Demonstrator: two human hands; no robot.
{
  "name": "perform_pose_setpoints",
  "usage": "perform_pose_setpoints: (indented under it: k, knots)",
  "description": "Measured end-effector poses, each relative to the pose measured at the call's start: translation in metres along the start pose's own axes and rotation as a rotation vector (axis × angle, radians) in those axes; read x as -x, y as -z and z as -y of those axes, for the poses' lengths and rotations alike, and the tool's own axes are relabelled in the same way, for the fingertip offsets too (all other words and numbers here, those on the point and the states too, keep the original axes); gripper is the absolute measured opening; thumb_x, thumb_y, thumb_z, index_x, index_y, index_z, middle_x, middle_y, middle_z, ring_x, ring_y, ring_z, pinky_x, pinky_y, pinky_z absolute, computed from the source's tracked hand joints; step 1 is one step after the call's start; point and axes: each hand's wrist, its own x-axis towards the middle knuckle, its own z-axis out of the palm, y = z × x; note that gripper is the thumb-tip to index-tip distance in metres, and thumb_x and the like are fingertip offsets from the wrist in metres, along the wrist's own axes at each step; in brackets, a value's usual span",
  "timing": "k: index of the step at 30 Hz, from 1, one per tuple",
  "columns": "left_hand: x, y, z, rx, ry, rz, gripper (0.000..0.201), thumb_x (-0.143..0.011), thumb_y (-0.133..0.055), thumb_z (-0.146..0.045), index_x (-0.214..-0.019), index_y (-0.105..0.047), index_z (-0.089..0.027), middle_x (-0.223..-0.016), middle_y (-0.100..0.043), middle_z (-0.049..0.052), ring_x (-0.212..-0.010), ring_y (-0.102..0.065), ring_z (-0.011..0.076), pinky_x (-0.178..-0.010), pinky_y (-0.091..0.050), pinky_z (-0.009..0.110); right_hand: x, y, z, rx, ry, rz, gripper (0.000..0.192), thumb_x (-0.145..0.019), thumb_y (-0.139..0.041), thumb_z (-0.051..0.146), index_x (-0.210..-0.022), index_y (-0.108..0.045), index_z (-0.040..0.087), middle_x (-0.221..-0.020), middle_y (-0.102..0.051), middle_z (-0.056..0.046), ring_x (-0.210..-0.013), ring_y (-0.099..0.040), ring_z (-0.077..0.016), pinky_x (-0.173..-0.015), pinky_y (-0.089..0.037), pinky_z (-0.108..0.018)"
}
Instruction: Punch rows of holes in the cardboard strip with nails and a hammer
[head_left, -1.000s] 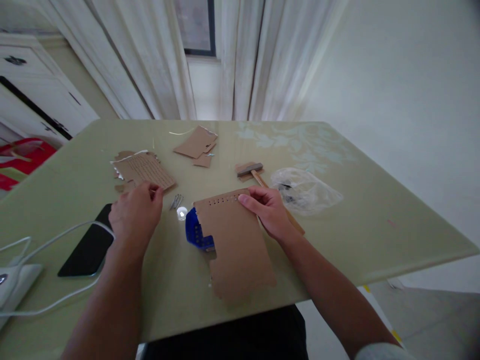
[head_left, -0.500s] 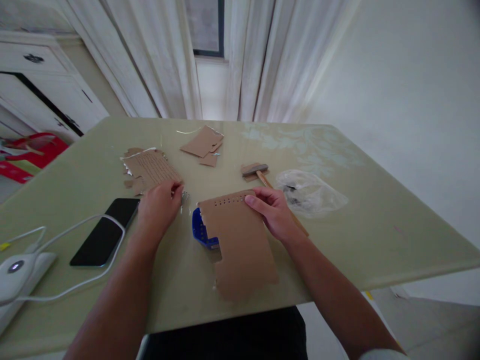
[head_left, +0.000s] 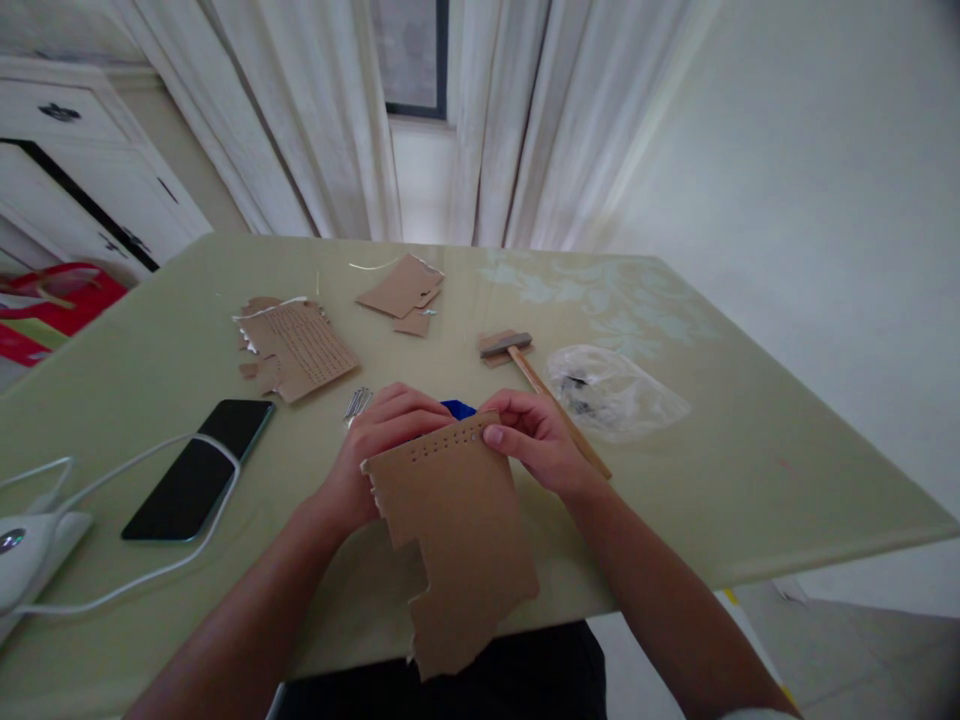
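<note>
My right hand (head_left: 536, 440) pinches the upper right corner of a torn piece of brown cardboard (head_left: 461, 530), thumb on the near face. Rows of small punched holes run along its top edge, and a notch is torn from its left side. My left hand (head_left: 379, 450) is behind the cardboard's upper left, fingers curled; their tips and anything in them are hidden. A blue plastic container (head_left: 457, 409) shows only a sliver between the hands, behind the cardboard. Just left of my left hand lies a small pile of nails (head_left: 358, 402).
A hammer (head_left: 551, 390) with a wooden handle lies to the right, beside a clear plastic bag (head_left: 615, 392). Beyond are a hole-punched cardboard piece (head_left: 300, 345) and cardboard scraps (head_left: 405, 285). At left are a phone (head_left: 199, 470), a white cable (head_left: 142, 580) and a white power strip (head_left: 45, 560).
My left hand has moved right from beside the nails to behind the cardboard, now covering most of the blue container. The cardboard has shifted toward me and tilted, its lower end past the table edge.
</note>
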Motion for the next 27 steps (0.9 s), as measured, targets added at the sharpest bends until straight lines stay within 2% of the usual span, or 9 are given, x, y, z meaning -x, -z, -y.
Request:
perform_pose_setpoints:
  k: [6, 14, 18, 21, 23, 24, 27]
  knots:
    - [0.002, 0.004, -0.009, -0.068, -0.021, 0.001, 0.017, -0.111, -0.065, -0.037, -0.114, -0.080, -0.028, -0.101, -0.082, 0.003, -0.090, -0.069, 0.0214, -0.082, -0.056, 0.040, 0.001, -0.001, 0.004, 0.013, 0.020, 0.032, 0.015, -0.096, -0.092, 0.032, -0.104, -0.083, 0.022, -0.092, -0.083, -0.001, -0.078, -0.075, -0.0102, -0.073, -0.059, -0.019]
    - [0.004, -0.003, -0.014, -0.111, -0.094, -0.036, 0.017, -0.113, -0.060, -0.034, -0.116, -0.076, -0.033, -0.095, -0.081, 0.000, -0.082, -0.068, 0.0223, -0.075, -0.053, 0.042, 0.001, -0.003, 0.004, 0.058, -0.039, 0.053, 0.027, -0.093, -0.093, 0.036, -0.105, -0.073, 0.021, -0.086, -0.082, 0.000, -0.069, -0.072, -0.0117, -0.064, -0.055, -0.020]
    - [0.000, 0.002, -0.009, -0.163, 0.007, -0.019, 0.020, -0.110, -0.065, -0.030, -0.126, -0.077, -0.031, -0.112, -0.083, 0.003, -0.095, -0.073, 0.0225, -0.085, -0.057, 0.040, 0.000, 0.000, 0.001, -0.020, -0.017, -0.080, 0.034, -0.088, -0.097, 0.039, -0.100, -0.069, 0.023, -0.078, -0.079, 0.002, -0.061, -0.069, -0.0116, -0.059, -0.053, -0.020]
    - [-0.004, 0.012, -0.007, -0.207, 0.141, -0.217, 0.025, -0.112, -0.060, -0.021, -0.129, -0.077, -0.027, -0.118, -0.083, 0.005, -0.104, -0.075, 0.0215, -0.093, -0.058, 0.039, -0.003, 0.003, 0.002, -0.071, 0.037, -0.276, 0.043, -0.080, -0.100, 0.044, -0.098, -0.066, 0.025, -0.076, -0.076, 0.004, -0.057, -0.067, -0.0129, -0.054, -0.052, -0.021]
    - [-0.005, 0.016, -0.010, -0.220, 0.161, -0.320, 0.029, -0.113, -0.055, -0.019, -0.131, -0.076, -0.025, -0.120, -0.083, 0.006, -0.106, -0.076, 0.0220, -0.096, -0.058, 0.040, -0.004, 0.003, 0.003, -0.048, 0.070, -0.350, 0.045, -0.079, -0.101, 0.045, -0.099, -0.066, 0.025, -0.078, -0.077, 0.004, -0.057, -0.066, -0.0128, -0.054, -0.053, -0.021]
    - [-0.006, 0.016, -0.012, -0.234, 0.132, -0.309, 0.028, -0.112, -0.057, -0.020, -0.132, -0.076, -0.025, -0.121, -0.083, 0.007, -0.107, -0.076, 0.0229, -0.097, -0.058, 0.041, -0.004, 0.001, 0.003, -0.018, 0.073, -0.349, 0.044, -0.080, -0.100, 0.044, -0.098, -0.065, 0.025, -0.079, -0.077, 0.004, -0.058, -0.066, -0.0123, -0.055, -0.053, -0.021]
    - [-0.007, 0.009, -0.020, -0.306, -0.012, -0.120, 0.024, -0.105, -0.073, -0.025, -0.128, -0.078, -0.025, -0.123, -0.083, 0.008, -0.107, -0.074, 0.0252, -0.097, -0.056, 0.044, -0.003, -0.005, 0.001, 0.091, 0.061, -0.242, 0.038, -0.086, -0.097, 0.042, -0.097, -0.066, 0.024, -0.079, -0.076, 0.003, -0.062, -0.065, -0.0111, -0.059, -0.052, -0.020]
